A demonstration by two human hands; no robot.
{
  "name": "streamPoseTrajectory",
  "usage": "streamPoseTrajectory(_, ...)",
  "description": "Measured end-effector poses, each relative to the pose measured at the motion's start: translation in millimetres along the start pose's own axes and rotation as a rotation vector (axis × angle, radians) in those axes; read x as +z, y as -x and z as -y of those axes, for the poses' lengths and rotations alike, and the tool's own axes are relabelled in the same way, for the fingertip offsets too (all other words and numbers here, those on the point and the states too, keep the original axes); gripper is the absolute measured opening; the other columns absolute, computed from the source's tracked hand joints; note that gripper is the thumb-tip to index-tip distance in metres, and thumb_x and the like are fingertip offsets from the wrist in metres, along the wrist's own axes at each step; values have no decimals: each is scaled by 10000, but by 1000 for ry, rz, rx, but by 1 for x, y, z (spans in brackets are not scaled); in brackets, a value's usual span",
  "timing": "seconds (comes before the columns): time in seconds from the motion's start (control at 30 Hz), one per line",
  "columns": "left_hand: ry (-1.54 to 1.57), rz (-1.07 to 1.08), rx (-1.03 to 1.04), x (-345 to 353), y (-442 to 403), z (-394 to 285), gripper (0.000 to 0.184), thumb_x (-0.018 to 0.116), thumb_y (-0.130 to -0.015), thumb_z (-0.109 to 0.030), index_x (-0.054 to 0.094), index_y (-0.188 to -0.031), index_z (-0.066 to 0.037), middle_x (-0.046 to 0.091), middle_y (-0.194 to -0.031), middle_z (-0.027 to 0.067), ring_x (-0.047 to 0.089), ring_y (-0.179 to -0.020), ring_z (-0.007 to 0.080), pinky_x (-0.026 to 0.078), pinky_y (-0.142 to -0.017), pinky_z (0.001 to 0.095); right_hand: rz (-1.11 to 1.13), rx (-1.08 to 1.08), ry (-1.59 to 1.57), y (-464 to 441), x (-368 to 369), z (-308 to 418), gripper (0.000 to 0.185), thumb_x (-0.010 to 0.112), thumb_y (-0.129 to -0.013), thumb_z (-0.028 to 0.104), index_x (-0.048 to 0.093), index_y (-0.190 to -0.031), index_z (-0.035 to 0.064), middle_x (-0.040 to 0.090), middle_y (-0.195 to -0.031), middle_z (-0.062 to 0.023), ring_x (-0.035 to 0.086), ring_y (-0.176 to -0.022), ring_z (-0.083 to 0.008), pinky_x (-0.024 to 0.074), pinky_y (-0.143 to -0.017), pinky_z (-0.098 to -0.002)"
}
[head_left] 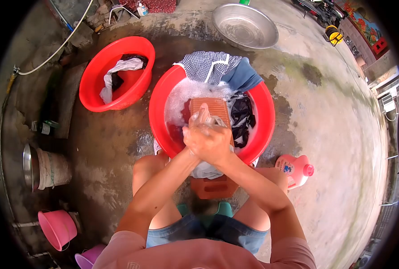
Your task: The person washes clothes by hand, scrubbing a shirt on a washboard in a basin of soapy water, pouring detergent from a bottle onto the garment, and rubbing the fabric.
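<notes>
A red basin (264, 121) with sudsy water stands before me, and a brown ribbed washboard (215, 106) leans in it. Above the board my left hand (191, 134) and my right hand (215, 140) are pressed together, closed on a soapy light cloth (206, 171) that hangs down over the board. The fingers overlap, so part of the grip is hidden. Dark clothes (242, 119) lie at the basin's right side. A checked cloth (204, 65) and a blue cloth (242, 77) drape over its far rim.
Around stand a second red basin (89, 87) with clothes, a metal basin (246, 27), a pink detergent bottle (293, 170), a bucket (53, 168) and a pink bucket (58, 228). A hose (62, 45) runs at upper left. The concrete floor is partly wet.
</notes>
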State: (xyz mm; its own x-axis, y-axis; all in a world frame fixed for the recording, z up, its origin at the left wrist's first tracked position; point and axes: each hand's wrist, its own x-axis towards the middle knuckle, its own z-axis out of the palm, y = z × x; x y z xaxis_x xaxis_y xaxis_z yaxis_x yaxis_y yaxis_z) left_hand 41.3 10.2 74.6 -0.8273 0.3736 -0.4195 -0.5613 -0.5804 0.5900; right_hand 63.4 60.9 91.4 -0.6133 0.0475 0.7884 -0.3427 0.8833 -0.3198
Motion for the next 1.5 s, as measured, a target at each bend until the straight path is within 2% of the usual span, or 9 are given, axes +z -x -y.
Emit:
streamPoseTrajectory(0.23,-470,359,-50,-23,-4,-34,433,497,-877,-399,516,-1108,-33,552,-1069,80,496,-1024,133,414,-859,287,334,647,-657,-12,-27,-44,344,541,-839,213,509,-588,-19,499,-506,-44,448,-475,-108,378,-480,-284)
streamPoseTrajectory(0.37,-1074,643,-52,-24,0,-58,368,623,-809,-331,546,-1008,-31,572,-924,32,528,-823,93,423,-759,256,528,631,-872,0,-35,-65,284,544,-846,207,512,-670,-14,499,-636,-2,423,-622,-68,375,-558,-248)
streamPoseTrajectory(0.5,-241,432,61,-24,30,-65,273,700,-744,-285,528,-661,-90,510,-662,-7,513,-666,102,417,-593,267,895,697,-985,-11,-66,-65,290,596,-811,279,535,-739,4,488,-676,4,422,-663,-81,371,-643,-252)
streamPoseTrajectory(0.63,-73,1099,-19,-47,8,-73,346,722,-717,-311,433,-632,-140,510,-667,10,471,-573,101,449,-595,290,665,632,-1271,0,-72,-75,321,616,-770,309,489,-654,39,440,-585,-2,430,-607,-107,342,-668,-247)
streamPoseTrajectory(0.97,-224,203,57,-10,-7,-31,180,531,-879,-227,471,-789,-82,541,-808,32,530,-758,104,457,-685,255,76,505,-608,-6,-39,-15,126,600,-802,130,533,-737,45,517,-613,-34,473,-510,-79,384,-481,-230)
streamPoseTrajectory(1.1,96,548,-85,-43,-48,0,297,480,-900,-352,527,-804,-76,538,-709,21,530,-634,106,450,-567,246,-36,6,-203,8,-10,-1,89,630,-692,149,551,-688,108,558,-591,-50,538,-454,-190,407,-389,-320)
streamPoseTrajectory(1.2,10,-238,-24,38,16,-18,353,443,-915,-358,525,-668,-119,500,-547,3,476,-460,100,413,-435,240,-61,163,12,5,6,-35,82,619,-648,188,559,-649,133,560,-557,-28,554,-463,-186,445,-417,-312)
streamPoseTrajectory(1.27,244,788,-162,-37,-66,3,292,453,-912,-349,565,-827,-93,559,-737,19,540,-666,116,456,-590,256,-57,80,29,5,5,-13,84,612,-660,199,558,-643,137,558,-556,-18,560,-478,-191,465,-458,-333)
streamPoseTrajectory(1.5,93,182,-85,11,-20,-3,327,445,-917,-349,486,-667,-141,459,-562,-21,449,-495,91,389,-441,230,602,386,11,-8,-22,-2,163,511,-772,86,555,-916,22,560,-853,-105,543,-827,-213,443,-701,-305)
